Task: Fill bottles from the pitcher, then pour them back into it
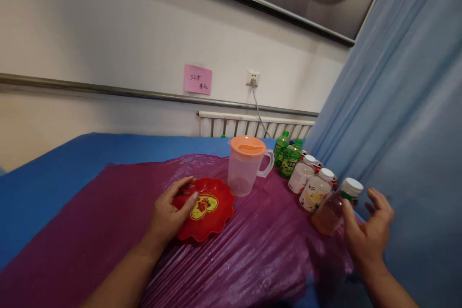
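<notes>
A red plate (220,216) with a scalloped rim and a yellow heart print lies on the purple plastic sheet. Over its left rim is my left hand (169,211), thumb and fingers apart; whether it touches the plate I cannot tell. My right hand (370,228) is at the right, fingers spread and curved beside a white-capped bottle (328,214) of amber liquid. Its thumb overlaps the bottle's edge, with no grip around it. Just behind the plate stands a clear plastic pitcher (240,173) with an orange lid.
Two white-capped bottles (315,192) stand in a row behind the amber one, with green bottles (289,160) farther back and red cans partly hidden beside them. A blue curtain (415,106) hangs at the right. A radiator (231,125) and socket (253,78) are on the wall.
</notes>
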`<action>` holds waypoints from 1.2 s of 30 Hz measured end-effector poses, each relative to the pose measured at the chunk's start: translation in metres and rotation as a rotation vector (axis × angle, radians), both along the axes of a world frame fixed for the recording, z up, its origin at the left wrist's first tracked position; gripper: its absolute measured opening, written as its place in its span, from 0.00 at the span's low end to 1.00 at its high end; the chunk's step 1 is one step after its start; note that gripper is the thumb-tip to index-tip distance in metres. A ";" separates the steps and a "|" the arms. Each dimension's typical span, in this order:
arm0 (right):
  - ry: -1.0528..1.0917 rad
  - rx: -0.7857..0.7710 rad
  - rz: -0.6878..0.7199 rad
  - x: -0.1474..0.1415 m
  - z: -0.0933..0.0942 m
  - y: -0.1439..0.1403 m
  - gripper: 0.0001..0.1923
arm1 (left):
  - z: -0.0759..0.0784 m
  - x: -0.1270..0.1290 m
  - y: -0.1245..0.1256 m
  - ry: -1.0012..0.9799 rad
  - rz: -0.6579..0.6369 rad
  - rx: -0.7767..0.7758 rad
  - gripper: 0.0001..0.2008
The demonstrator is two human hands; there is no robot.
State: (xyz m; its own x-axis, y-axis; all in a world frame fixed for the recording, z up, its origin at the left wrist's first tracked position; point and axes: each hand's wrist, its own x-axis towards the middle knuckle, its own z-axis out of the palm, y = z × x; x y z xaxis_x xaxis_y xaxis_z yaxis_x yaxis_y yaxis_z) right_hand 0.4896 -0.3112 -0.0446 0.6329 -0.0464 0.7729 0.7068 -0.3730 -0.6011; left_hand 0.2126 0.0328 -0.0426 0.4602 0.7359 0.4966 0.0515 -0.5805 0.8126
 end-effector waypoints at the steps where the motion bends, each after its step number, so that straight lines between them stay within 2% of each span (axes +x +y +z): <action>1: -0.080 -0.030 0.082 -0.020 0.002 0.007 0.33 | 0.000 0.000 0.000 -0.025 0.010 -0.019 0.25; 3: -0.109 -0.125 0.406 -0.068 0.002 0.031 0.25 | 0.002 -0.001 0.000 -0.093 0.040 -0.062 0.26; 7: -0.141 -0.519 1.136 -0.169 -0.011 0.102 0.30 | 0.011 -0.004 0.004 -0.289 0.133 -0.181 0.25; 8: -0.138 -0.636 1.271 -0.189 -0.015 0.119 0.31 | 0.015 -0.005 0.006 -0.341 0.153 -0.216 0.24; 10: -0.156 -0.828 1.415 -0.218 -0.021 0.146 0.31 | 0.023 -0.009 0.009 -0.442 0.180 -0.300 0.22; 12: -0.192 -0.986 1.455 -0.234 -0.025 0.162 0.29 | 0.031 -0.014 0.014 -0.549 0.188 -0.421 0.21; 14: -0.227 -1.072 1.453 -0.240 -0.029 0.169 0.29 | 0.041 -0.020 0.020 -0.668 0.197 -0.584 0.18; 18: -0.242 -1.093 1.423 -0.241 -0.036 0.167 0.32 | 0.057 -0.033 0.038 -0.804 0.240 -0.806 0.09; 23: -0.256 -1.102 1.349 -0.247 -0.038 0.166 0.28 | 0.073 -0.049 0.067 -0.771 0.282 -0.888 0.03; 27: -0.268 -1.097 1.347 -0.248 -0.034 0.168 0.27 | 0.083 -0.064 0.090 -0.659 0.327 -0.850 0.04; 30: -0.243 -1.101 1.359 -0.247 -0.033 0.166 0.27 | 0.081 -0.076 0.104 -0.500 0.366 -0.755 0.05; 33: -0.193 -1.079 1.387 -0.245 -0.033 0.158 0.32 | 0.066 -0.087 0.107 -0.248 0.386 -0.612 0.07; 36: -0.191 -0.884 1.386 -0.233 -0.028 0.143 0.35 | 0.039 -0.098 0.102 0.074 0.397 -0.416 0.14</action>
